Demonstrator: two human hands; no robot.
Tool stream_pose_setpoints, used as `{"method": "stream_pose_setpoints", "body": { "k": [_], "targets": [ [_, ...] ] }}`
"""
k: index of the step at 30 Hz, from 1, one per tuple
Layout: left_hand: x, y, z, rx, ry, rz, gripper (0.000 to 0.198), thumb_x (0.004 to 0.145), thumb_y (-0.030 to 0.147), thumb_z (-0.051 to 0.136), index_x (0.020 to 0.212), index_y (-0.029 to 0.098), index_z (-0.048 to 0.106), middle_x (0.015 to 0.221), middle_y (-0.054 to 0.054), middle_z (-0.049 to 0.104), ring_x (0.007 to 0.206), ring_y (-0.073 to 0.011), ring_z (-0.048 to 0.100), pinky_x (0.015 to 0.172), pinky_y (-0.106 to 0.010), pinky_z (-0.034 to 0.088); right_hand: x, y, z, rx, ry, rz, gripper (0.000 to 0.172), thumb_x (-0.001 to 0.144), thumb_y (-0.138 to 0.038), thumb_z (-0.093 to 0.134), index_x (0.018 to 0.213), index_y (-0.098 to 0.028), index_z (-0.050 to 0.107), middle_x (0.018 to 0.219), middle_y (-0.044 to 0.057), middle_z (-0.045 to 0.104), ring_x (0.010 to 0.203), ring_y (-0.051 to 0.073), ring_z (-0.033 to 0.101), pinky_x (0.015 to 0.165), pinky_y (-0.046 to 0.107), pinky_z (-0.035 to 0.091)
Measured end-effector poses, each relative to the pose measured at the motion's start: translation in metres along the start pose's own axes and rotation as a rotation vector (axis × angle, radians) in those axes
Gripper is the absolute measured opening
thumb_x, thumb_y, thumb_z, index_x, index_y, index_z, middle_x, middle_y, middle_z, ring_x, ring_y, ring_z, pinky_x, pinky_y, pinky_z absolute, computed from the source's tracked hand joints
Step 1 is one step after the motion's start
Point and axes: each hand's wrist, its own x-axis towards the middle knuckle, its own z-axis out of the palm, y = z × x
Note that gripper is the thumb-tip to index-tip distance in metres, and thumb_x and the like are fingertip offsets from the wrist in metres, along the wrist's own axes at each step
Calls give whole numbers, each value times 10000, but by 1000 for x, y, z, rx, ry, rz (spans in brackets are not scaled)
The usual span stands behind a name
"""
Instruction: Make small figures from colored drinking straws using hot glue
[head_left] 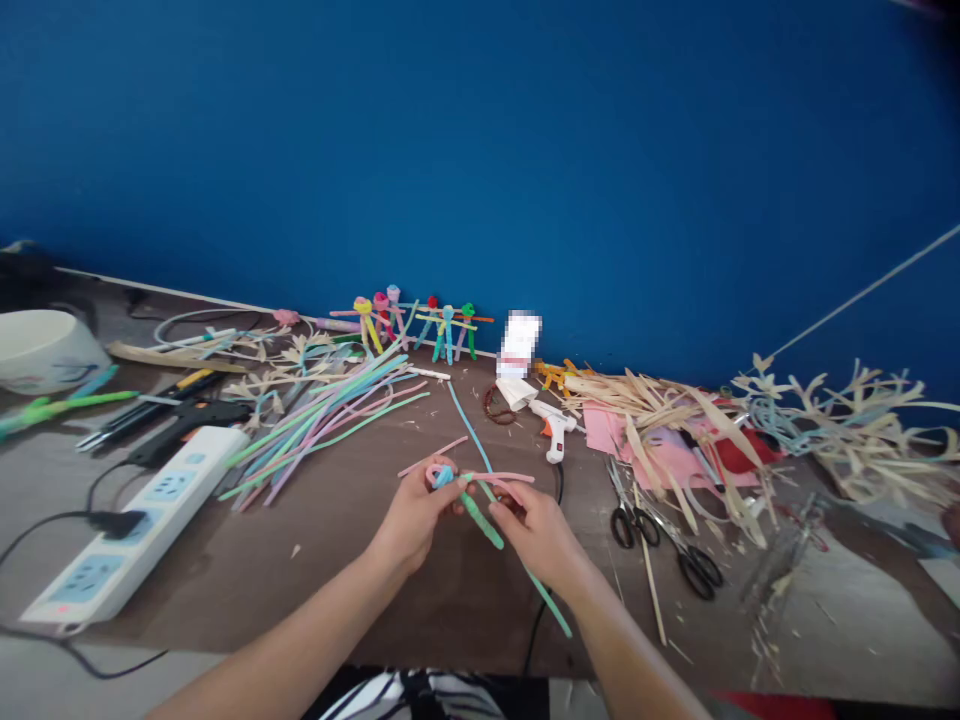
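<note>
My left hand [412,515] pinches a small twisted knot of pink and blue pipe cleaners [442,477] between thumb and fingers. My right hand [536,535] grips the strands close to that knot, its fingertips almost meeting those of my left hand. A green pipe cleaner [480,520] runs down and right past my right hand to the tabletop. A thin blue pipe cleaner [466,425] rises from the knot towards the back of the table. A pink pipe cleaner [431,457] sticks out to the left.
On the brown table [450,610], a fan of loose pastel pipe cleaners [322,435] lies left of my hands. Behind it stand several pipe-cleaner figures [420,325]. A white glue gun [555,425], two pairs of scissors [660,540], straw strips, and a white power strip [131,525] surround my hands.
</note>
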Motion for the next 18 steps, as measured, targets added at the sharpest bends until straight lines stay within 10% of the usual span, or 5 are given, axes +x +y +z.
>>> {"method": "stream_pose_setpoints", "body": {
  "k": [12,18],
  "targets": [
    [1,-6,-8,-144,-2,-74,270,582,195,689,694,160,446,781,0,596,620,-76,539,532,-179,434,0,5,40,777,28,353,420,719,-379,527,1061,-136,553,449,-74,418,268,19,245,282,163,179],
    [-1,-11,-5,54,71,104,225,600,214,660,682,169,455,647,54,531,541,-64,473,518,-187,400,-9,-9,39,213,90,114,341,787,-282,438,1091,-181,556,472,-45,449,413,73,379,425,191,301]
  ]
}}
